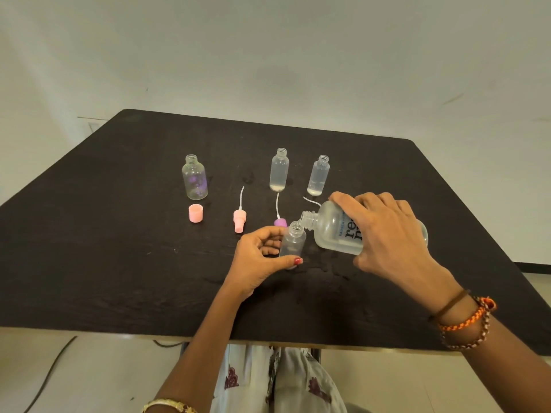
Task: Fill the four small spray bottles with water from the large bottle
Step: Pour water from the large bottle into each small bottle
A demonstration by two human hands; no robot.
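Note:
My right hand (390,236) grips the large clear bottle (331,231), tipped on its side with its open mouth right above the neck of a small spray bottle (293,241). My left hand (262,257) holds that small bottle upright on the black table (119,263), thumb in front and fingers behind. Three more small bottles stand uncapped farther back: a rounder one (194,177) at the left, a slim one (279,170) in the middle and another slim one (319,175) to its right. Both slim ones hold a little water at the bottom.
A pink cap (196,213) lies in front of the round bottle. A pink spray head (239,220) with its tube lies beside it. A purple spray head (280,222) lies partly behind the held bottle, and a white tube (310,201) shows near the large bottle. Wet patches mark the table.

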